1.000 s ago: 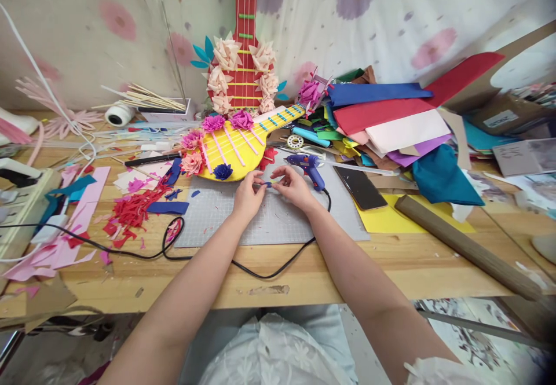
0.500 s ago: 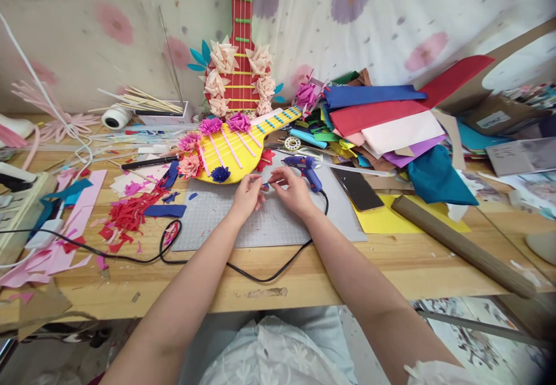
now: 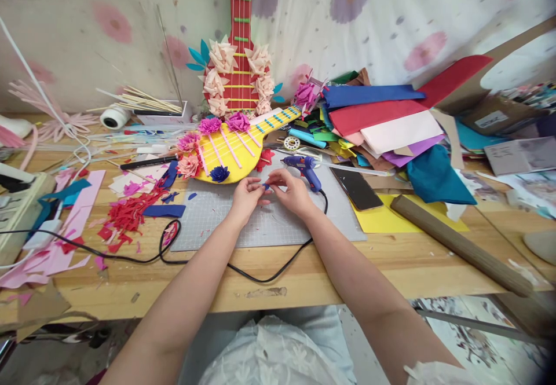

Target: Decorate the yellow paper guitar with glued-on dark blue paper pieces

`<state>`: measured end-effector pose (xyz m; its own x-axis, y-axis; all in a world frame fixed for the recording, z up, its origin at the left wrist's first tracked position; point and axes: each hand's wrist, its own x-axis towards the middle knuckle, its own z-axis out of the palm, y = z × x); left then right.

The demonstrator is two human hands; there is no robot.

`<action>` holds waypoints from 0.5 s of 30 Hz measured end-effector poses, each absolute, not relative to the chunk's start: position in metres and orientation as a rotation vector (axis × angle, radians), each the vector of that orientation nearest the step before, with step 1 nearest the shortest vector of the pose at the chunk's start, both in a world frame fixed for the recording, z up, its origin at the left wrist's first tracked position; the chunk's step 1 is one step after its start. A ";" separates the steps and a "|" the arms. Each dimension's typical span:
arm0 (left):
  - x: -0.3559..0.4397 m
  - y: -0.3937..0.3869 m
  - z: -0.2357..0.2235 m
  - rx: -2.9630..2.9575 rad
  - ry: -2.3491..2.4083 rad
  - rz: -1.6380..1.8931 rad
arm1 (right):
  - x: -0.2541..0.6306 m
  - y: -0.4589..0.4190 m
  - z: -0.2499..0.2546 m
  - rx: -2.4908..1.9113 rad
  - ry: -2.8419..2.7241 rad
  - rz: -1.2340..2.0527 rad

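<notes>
Over the grey cutting mat (image 3: 208, 228), my left hand (image 3: 248, 200) and my right hand (image 3: 290, 191) meet at the fingertips. Pinched between them is a small blue paper piece (image 3: 266, 186), mostly hidden by the fingers. Just behind lies a yellow paper guitar (image 3: 238, 162) trimmed with pink and magenta flowers and one dark blue paper flower (image 3: 219, 173). A blue glue gun (image 3: 304, 168) rests right of my right hand. Left of the mat are a blue paper strip (image 3: 165, 211) and small blue cut pieces (image 3: 169, 197).
A red paper guitar (image 3: 241, 78) with peach flowers stands against the wall. Red paper scraps (image 3: 128, 214) lie at left. A black cord (image 3: 260, 281) crosses the front. At right are a phone (image 3: 357, 187), stacked coloured sheets (image 3: 391, 113) and a brown roll (image 3: 460, 246).
My fingers have shifted slightly around the small blue paper piece, and a bit more of it shows. The view has moved very slightly; the other things lie as before.
</notes>
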<state>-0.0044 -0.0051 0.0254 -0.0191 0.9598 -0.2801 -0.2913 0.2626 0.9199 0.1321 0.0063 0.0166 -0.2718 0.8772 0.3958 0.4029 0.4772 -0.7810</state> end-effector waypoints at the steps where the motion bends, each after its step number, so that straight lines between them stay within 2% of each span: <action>1: -0.004 -0.005 0.024 0.772 1.163 1.180 | 0.133 0.006 0.019 -1.075 -1.866 0.711; 6: -0.005 -0.002 0.013 0.860 1.219 1.217 | 0.164 0.004 0.049 -1.212 -1.936 0.885; 9: -0.005 -0.001 0.006 0.952 1.267 1.260 | 0.200 0.006 0.068 -1.491 -2.119 1.244; 10: -0.006 -0.001 0.004 0.987 1.281 1.277 | 0.211 0.008 0.072 -1.616 -2.161 1.263; 13: -0.007 0.000 0.001 1.079 1.317 1.315 | 0.232 0.017 0.067 -1.874 -2.035 0.779; 15: -0.007 0.000 0.001 1.120 1.345 1.328 | 0.232 0.025 0.054 -1.843 -1.903 0.532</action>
<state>-0.0074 -0.0002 0.0007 -0.1741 0.9847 -0.0075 0.0053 0.0086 0.9999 0.2319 0.0246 0.0540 -0.0190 0.9989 0.0437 0.8312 0.0401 -0.5546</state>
